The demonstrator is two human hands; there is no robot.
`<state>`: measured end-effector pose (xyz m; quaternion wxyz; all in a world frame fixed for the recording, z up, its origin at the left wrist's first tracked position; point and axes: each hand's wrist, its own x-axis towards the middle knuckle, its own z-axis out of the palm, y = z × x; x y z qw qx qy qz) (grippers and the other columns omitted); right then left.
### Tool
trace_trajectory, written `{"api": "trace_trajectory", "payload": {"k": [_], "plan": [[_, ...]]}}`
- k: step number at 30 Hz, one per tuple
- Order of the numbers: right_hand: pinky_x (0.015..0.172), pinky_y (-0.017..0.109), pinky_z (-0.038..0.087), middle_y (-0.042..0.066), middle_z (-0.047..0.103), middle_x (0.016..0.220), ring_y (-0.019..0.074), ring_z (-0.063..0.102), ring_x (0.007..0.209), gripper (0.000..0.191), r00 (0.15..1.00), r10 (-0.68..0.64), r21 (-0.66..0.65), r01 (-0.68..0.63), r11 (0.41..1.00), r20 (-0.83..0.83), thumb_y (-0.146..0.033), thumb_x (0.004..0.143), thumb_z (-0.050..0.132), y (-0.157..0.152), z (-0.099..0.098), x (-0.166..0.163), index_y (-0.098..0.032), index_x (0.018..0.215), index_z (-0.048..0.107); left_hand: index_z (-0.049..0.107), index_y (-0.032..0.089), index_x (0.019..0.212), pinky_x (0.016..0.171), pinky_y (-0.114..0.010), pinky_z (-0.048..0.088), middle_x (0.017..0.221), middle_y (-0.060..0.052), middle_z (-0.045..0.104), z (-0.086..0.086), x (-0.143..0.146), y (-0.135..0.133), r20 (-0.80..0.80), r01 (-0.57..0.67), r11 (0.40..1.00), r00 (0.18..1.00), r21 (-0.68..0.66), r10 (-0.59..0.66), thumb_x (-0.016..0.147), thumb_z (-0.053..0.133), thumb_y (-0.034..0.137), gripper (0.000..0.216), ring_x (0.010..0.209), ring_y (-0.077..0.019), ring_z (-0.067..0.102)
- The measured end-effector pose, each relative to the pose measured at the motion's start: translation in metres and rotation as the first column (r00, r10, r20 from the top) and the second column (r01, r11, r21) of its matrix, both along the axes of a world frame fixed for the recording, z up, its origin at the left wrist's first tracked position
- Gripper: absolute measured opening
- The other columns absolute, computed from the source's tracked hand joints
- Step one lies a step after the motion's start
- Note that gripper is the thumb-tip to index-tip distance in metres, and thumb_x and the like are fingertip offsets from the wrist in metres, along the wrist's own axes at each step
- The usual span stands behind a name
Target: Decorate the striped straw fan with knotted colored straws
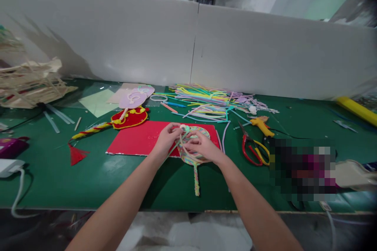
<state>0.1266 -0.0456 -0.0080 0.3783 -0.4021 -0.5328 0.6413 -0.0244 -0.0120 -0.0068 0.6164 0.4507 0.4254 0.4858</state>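
Observation:
A round fan (194, 157) wrapped in pastel stripes, with a twisted fuzzy handle (196, 182), lies partly over a red board (134, 141). At the fan's upper left edge, my left hand (167, 138) pinches pale pipe cleaners near a small white and mint coil (186, 128). My right hand (203, 147) is over the middle of the fan, fingers closed on a pale pipe cleaner (183, 147) that curves between the hands. Loose ends hang below my fingers, and both hands hide part of the fan's face.
Many pastel pipe cleaners (203, 100) lie behind the board. To the right are red and yellow scissors (251, 151) and a yellow glue gun (262, 126). A red and yellow fan (129, 119) with a tassel (77, 155) lies left. A white partition (118, 35) closes the back.

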Motion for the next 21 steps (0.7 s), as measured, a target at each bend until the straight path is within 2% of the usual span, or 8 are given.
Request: {"api": "trace_trajectory", "payload": {"k": [5,8,11,14,17,21], "plan": [[0.046,0.023,0.045,-0.001,0.060,0.080,0.0090,0.055,0.047,0.030,0.993,0.064,0.078,-0.072,0.994,0.099,-0.040,0.068,0.062,0.000,-0.004,0.003,-0.023,0.090,0.053,0.055,0.018,0.097,0.052,-0.017,0.039,0.065,0.004,0.058,0.000,-0.003,0.002,0.051,0.052,0.998,0.997,0.023,-0.053,0.062,0.065,0.026,0.037,0.055,-0.0070,0.052],[0.048,0.023,0.043,0.001,0.062,0.082,0.0095,0.053,0.052,0.024,0.964,-0.023,0.224,-0.039,0.974,0.265,-0.040,0.071,0.058,0.000,0.001,0.009,-0.021,0.086,0.060,0.060,0.017,0.099,0.054,-0.018,0.040,0.071,0.000,0.061,-0.001,-0.005,0.004,0.015,0.075,0.997,0.997,0.034,-0.076,0.063,0.064,0.027,0.037,0.059,-0.0081,0.053],[0.055,0.025,0.042,0.001,0.063,0.080,0.0121,0.052,0.060,0.020,0.901,-0.204,0.408,0.034,0.913,0.382,-0.039,0.072,0.058,0.002,0.005,0.016,-0.022,0.080,0.065,0.065,0.015,0.089,0.063,-0.021,0.044,0.080,-0.003,0.064,-0.003,-0.008,0.006,-0.046,0.049,0.998,0.998,0.035,-0.047,0.064,0.064,0.031,0.030,0.068,-0.0106,0.056],[0.055,0.026,0.040,0.001,0.061,0.078,0.0123,0.049,0.058,0.019,0.855,-0.315,0.509,0.071,0.858,0.412,-0.039,0.073,0.058,0.005,0.005,0.021,-0.024,0.080,0.067,0.066,0.015,0.090,0.066,-0.023,0.045,0.081,-0.005,0.066,-0.004,-0.009,0.006,-0.112,0.025,0.998,0.993,0.053,-0.019,0.065,0.063,0.034,0.032,0.069,-0.0127,0.057],[0.061,0.028,0.040,0.002,0.060,0.077,0.0140,0.052,0.064,0.016,0.824,-0.369,0.606,0.039,0.795,0.430,-0.035,0.075,0.058,0.010,0.002,0.025,-0.025,0.081,0.068,0.067,0.015,0.090,0.067,-0.025,0.046,0.081,-0.006,0.067,-0.002,-0.010,0.004,-0.184,0.050,0.997,0.982,0.062,-0.038,0.065,0.063,0.035,0.032,0.070,-0.0148,0.058],[0.076,0.033,0.037,0.002,0.059,0.077,0.0175,0.053,0.078,0.012,0.709,-0.493,0.731,-0.046,0.681,0.504,-0.031,0.077,0.058,0.016,0.000,0.032,-0.027,0.081,0.069,0.067,0.017,0.092,0.070,-0.026,0.046,0.087,-0.006,0.068,0.000,-0.010,0.003,-0.242,0.095,0.994,0.967,0.057,-0.078,0.065,0.063,0.034,0.033,0.074,-0.0163,0.060]]}}
